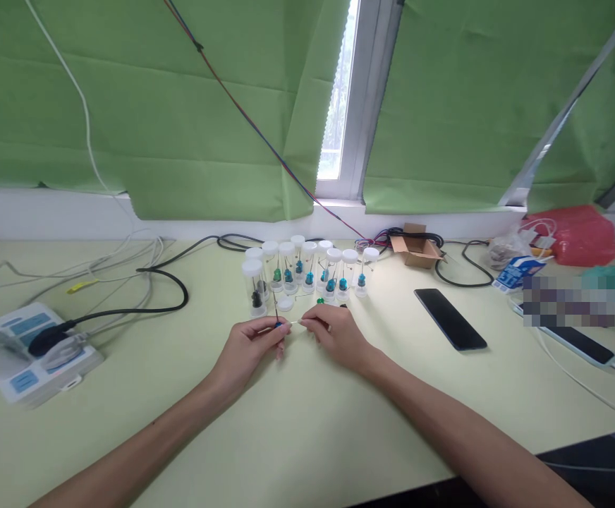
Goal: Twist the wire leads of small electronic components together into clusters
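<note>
My left hand (254,347) pinches a small blue piece (278,325) with a thin dark rod standing up from it. Close by on the right, my right hand (338,330) is closed at the fingertips on a thin pale stick (293,323), which reaches to the left fingertips. What the stick is made of is too small to tell. Just beyond the hands lie a loose white cap (285,303) and a small green piece (320,301). Several clear tubes with white lids (309,264) stand behind, holding blue, green or black pieces on thin rods.
A black phone (449,319) lies to the right, with another phone (577,343) plugged in farther over. White power strips (37,353) and cables sit at the left. An open cardboard box (417,250), a blue-white carton (518,273) and a red bag (572,235) are along the back.
</note>
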Available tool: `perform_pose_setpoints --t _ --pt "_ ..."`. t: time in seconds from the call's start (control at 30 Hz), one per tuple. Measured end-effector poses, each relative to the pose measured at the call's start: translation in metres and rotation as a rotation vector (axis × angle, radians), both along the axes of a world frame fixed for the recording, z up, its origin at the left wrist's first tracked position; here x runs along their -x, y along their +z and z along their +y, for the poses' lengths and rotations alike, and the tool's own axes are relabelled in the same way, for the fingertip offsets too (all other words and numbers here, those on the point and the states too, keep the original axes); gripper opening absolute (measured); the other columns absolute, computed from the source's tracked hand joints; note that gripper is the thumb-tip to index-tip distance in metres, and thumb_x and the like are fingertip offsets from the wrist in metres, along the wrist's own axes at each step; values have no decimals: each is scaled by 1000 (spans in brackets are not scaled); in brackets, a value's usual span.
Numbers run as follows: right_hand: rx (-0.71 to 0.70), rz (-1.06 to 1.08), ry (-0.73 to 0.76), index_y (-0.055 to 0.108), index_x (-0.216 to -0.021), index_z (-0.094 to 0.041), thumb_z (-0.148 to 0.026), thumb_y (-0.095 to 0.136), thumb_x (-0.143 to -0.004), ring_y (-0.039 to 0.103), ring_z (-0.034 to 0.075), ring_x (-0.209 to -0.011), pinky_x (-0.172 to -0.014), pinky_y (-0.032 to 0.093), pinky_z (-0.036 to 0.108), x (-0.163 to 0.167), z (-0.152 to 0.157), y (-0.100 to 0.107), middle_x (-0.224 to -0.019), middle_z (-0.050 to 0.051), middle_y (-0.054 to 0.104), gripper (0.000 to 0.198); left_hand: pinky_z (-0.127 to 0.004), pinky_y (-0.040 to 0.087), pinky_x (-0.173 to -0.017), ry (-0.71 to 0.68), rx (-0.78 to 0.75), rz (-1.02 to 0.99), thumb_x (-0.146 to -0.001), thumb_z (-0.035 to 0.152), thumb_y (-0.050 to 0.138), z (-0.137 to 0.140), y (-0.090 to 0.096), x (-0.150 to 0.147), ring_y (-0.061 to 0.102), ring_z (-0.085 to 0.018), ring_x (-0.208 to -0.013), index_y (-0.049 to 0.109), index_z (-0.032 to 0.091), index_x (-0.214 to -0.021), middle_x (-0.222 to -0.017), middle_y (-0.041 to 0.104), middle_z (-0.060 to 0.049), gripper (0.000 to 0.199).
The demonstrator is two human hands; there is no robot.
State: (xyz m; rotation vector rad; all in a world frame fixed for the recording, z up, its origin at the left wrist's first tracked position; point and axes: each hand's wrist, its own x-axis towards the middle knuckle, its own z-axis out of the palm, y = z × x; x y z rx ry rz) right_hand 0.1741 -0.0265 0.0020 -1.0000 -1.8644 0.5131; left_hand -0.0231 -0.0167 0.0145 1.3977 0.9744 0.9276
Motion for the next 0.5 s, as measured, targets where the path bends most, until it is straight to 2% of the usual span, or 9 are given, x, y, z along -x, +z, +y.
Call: perform_pose_setpoints --t 0.27,0.5 --pt "27 1 -2 64 -79 -20 -29 50 -94 50 14 -62 -62 39 26 1 -1 0 -68 0 59 22 -26 43 -60 12 4 -7 -76 39 73 0 1 0 49 -12 -55 75 18 -90 -60 58 0 25" --pt "154 87 10 60 -73 -20 -35 51 -92 41 11 -52 -52 35 24 5 -5 3 -57 -3 48 26 -26 44 -57 13 -5 -4 -74 40 75 1 0 0 50 -12 -54 76 18 -90 -60 59 -1 28"
